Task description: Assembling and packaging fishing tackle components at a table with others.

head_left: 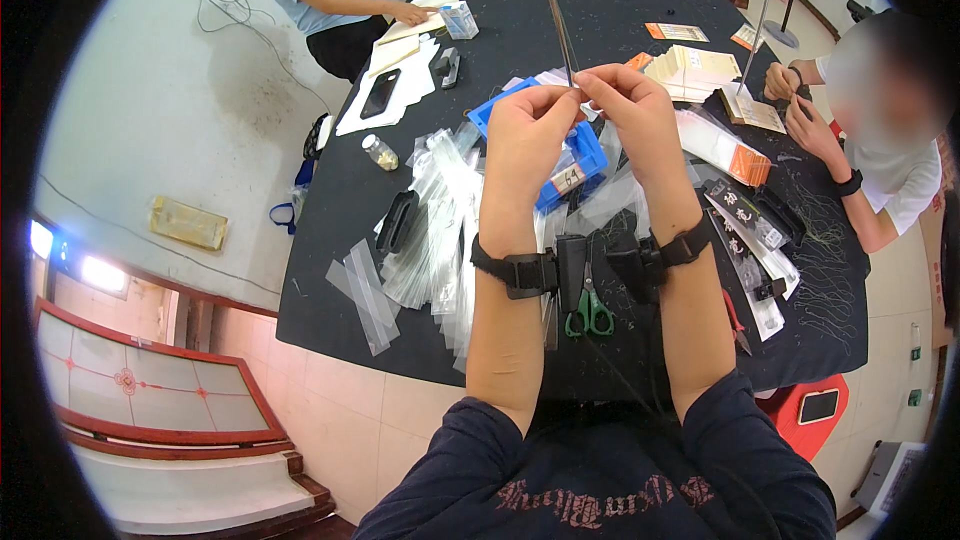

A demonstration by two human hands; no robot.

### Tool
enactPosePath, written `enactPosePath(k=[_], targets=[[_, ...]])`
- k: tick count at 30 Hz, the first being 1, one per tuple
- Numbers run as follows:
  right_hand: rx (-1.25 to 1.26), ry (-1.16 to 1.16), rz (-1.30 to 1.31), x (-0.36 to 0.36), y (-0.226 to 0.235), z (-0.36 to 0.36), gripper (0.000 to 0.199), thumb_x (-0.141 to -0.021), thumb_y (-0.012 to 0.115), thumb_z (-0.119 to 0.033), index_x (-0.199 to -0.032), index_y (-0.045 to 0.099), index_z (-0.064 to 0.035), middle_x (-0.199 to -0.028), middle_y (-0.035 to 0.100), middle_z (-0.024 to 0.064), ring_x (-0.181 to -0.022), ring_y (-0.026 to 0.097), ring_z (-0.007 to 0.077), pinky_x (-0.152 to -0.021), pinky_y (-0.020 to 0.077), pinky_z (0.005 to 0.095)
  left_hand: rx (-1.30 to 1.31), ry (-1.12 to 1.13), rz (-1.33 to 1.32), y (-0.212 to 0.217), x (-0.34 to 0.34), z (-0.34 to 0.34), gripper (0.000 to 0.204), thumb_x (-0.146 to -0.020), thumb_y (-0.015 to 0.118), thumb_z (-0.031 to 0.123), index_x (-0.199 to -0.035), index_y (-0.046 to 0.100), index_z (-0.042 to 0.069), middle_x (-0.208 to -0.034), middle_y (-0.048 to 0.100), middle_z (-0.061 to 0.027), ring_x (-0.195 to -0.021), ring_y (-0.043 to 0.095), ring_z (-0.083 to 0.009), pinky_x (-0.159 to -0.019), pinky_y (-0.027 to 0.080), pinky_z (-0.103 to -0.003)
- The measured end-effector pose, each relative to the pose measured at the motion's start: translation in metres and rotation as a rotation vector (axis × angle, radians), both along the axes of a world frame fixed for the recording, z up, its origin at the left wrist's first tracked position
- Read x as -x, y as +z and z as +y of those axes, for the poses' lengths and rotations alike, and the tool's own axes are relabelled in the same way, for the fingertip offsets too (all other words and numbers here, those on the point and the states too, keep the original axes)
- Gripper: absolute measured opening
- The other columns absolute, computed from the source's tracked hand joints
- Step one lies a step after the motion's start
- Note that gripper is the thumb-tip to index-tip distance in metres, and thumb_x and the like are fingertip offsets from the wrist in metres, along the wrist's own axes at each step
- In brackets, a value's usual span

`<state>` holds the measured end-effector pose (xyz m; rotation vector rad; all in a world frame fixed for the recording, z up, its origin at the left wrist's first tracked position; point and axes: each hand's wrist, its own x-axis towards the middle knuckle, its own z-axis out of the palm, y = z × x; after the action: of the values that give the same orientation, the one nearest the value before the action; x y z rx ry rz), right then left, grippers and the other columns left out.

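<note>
Above the middle of the table I hold up a long, narrow, clear plastic sleeve (558, 25) with dark edges. It stands nearly upright, and its lower end is pinched between my fingertips. My left hand (528, 130) is closed on it from the left, my right hand (632, 105) from the right. What lies inside the sleeve, if anything, is too thin to make out. Below my hands a blue plastic basket (590, 152) is partly hidden. A pile of clear plastic sleeves (432, 225) spreads left of my left forearm.
Green-handled scissors (590, 312) lie between my forearms, red-handled pliers (736, 325) to the right. A small bottle (380, 152), a phone (381, 93) and papers are at the left. A co-worker sits at the right beside stacked cards (692, 70); another person stands at the far left.
</note>
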<state>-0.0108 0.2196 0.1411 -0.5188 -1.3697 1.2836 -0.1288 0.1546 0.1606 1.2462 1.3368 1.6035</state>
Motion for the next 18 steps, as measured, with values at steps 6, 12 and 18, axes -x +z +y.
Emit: enactPosePath(k=[6, 12, 18], targets=[[0.028, -0.014, -0.002, -0.0009, 0.0003, 0.0013, 0.019, -0.084, 0.068, -0.018, -0.09, 0.069, -0.0009, -0.078, 0.066, 0.0025, -0.067, 0.055, 0.0052, -0.061, 0.0427, 0.0187, 0.045, 0.027, 0.078, 0.0027, -0.0004, -0.0016, 0.02, -0.086, 0.064, 0.016, -0.092, 0.069, -0.002, -0.079, 0.066, -0.003, -0.072, 0.058, -0.0072, -0.065, 0.044, -0.02], [-0.008, -0.024, 0.005, -0.0018, -0.0019, 0.0038, 0.018, -0.083, 0.069, -0.019, -0.09, 0.069, -0.0018, -0.074, 0.062, 0.0, -0.066, 0.052, 0.0041, -0.059, 0.0404, 0.018, 0.033, 0.011, 0.156, 0.0057, -0.0033, -0.0052, 0.021, -0.084, 0.067, 0.018, -0.092, 0.069, -0.002, -0.078, 0.066, -0.0024, -0.07, 0.057, -0.0057, -0.064, 0.043, -0.019], [0.002, -0.051, -0.048, -0.005, 0.0056, 0.0027, 0.019, -0.084, 0.067, -0.019, -0.091, 0.07, -0.0011, -0.073, 0.06, -0.002, -0.065, 0.05, 0.0037, -0.058, 0.0386, 0.0177, 0.045, 0.009, 0.206, 0.0025, 0.0037, -0.0029, 0.021, -0.084, 0.068, 0.018, -0.091, 0.07, -0.002, -0.077, 0.066, -0.0025, -0.069, 0.056, -0.0054, -0.063, 0.042, -0.019]])
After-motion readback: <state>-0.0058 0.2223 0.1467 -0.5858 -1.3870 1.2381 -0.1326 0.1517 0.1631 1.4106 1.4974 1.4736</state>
